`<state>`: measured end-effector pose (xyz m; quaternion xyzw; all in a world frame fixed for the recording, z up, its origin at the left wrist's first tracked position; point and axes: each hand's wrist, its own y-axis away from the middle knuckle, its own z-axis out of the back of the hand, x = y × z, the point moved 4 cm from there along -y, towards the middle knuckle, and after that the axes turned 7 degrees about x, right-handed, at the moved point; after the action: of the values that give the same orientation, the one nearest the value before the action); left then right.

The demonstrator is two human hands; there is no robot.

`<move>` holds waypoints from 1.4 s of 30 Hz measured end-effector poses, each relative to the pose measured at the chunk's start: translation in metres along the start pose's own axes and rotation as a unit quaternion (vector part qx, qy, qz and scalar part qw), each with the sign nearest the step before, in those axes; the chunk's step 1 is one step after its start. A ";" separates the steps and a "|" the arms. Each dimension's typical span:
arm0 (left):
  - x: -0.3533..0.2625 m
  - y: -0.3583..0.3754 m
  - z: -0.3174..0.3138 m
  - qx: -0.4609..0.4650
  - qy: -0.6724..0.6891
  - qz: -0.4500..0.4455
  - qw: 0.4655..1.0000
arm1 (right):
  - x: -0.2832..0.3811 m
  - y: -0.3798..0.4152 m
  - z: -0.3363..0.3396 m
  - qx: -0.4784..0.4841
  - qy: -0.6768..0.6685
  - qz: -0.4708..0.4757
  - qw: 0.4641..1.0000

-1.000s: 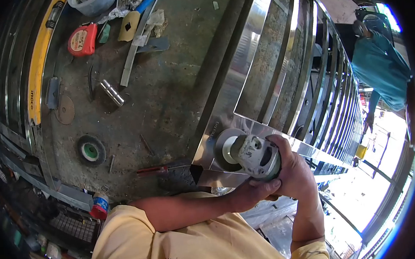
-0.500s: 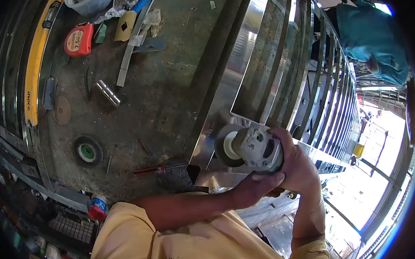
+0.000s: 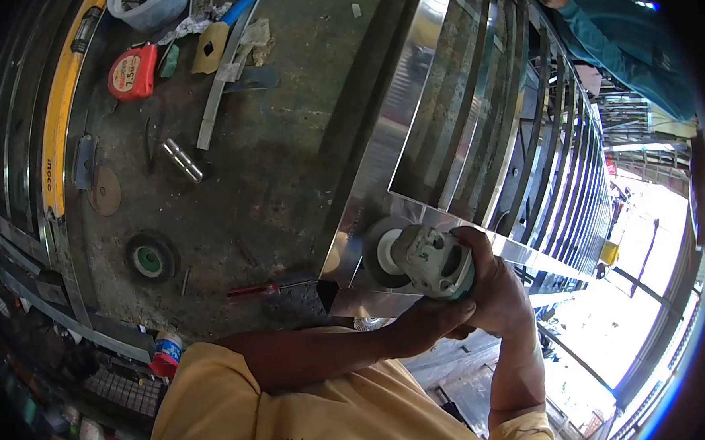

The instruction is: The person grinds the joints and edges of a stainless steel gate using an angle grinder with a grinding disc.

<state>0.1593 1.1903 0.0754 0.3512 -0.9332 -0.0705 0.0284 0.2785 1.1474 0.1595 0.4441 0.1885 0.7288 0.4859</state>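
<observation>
Both my hands are closed around an angle grinder (image 3: 430, 260) with a grey metal gear head. My left hand (image 3: 434, 323) grips it from below and the left, its thumb towards the body of the tool. Wrapped round the far side is my right hand (image 3: 496, 292), fingers up along the housing. The grinder's disc (image 3: 377, 254), with a pale centre, overlaps the corner of a shiny metal frame (image 3: 375, 167) with parallel bars. Most of the grinder's rear body is hidden by my hands.
On the dark worktop (image 3: 270, 176) lie a red tape measure (image 3: 133, 72), a metal tube (image 3: 183, 160), a wheel-like disc (image 3: 149, 257) and a red-handled screwdriver (image 3: 253, 291). A yellow spirit level (image 3: 64, 115) runs along the left. A person in a teal sleeve (image 3: 610, 43) is across the frame.
The grinder and my hands have shifted slightly left, with the disc still over the frame's corner. The other person has moved, and their arm now reaches towards the frame's far end.
</observation>
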 end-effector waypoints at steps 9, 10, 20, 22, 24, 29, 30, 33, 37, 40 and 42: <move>-0.016 -0.007 0.005 0.023 -0.022 -0.033 0.999 | -0.001 -0.010 0.004 -0.048 -0.031 0.033 0.998; -0.011 -0.004 0.003 0.014 -0.021 -0.031 0.999 | -0.001 -0.007 0.001 -0.042 -0.032 0.037 0.998; 0.024 0.025 -0.017 0.025 0.015 0.038 0.999 | 0.003 0.036 -0.022 -0.022 0.006 -0.045 0.999; 0.023 0.024 -0.020 0.010 0.011 0.026 1.000 | 0.005 0.039 -0.020 -0.025 -0.005 -0.065 0.998; 0.017 0.020 -0.018 0.012 -0.006 0.027 1.000 | 0.006 0.037 -0.018 -0.050 -0.006 -0.054 0.997; 0.007 0.016 -0.012 -0.002 -0.012 0.015 1.000 | 0.005 0.027 -0.014 -0.042 -0.003 -0.076 0.996; 0.006 0.016 -0.010 -0.006 -0.014 0.008 1.000 | 0.006 0.025 -0.015 -0.044 -0.007 -0.071 0.996; 0.006 0.015 -0.005 -0.020 -0.009 0.001 1.000 | 0.000 0.020 -0.018 -0.050 -0.020 -0.040 0.998; 0.002 0.015 -0.008 -0.031 -0.008 -0.002 0.999 | 0.003 0.016 -0.014 -0.053 -0.042 -0.028 0.997; 0.003 0.016 -0.008 -0.025 -0.006 0.003 1.000 | 0.000 0.015 -0.016 -0.061 -0.056 -0.011 0.997; 0.003 0.015 -0.007 -0.031 -0.006 0.006 0.999 | 0.004 0.014 -0.014 -0.052 -0.061 -0.026 0.996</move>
<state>0.1481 1.1988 0.0848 0.3442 -0.9328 -0.1010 0.0335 0.2585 1.1465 0.1639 0.4569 0.1313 0.6963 0.5378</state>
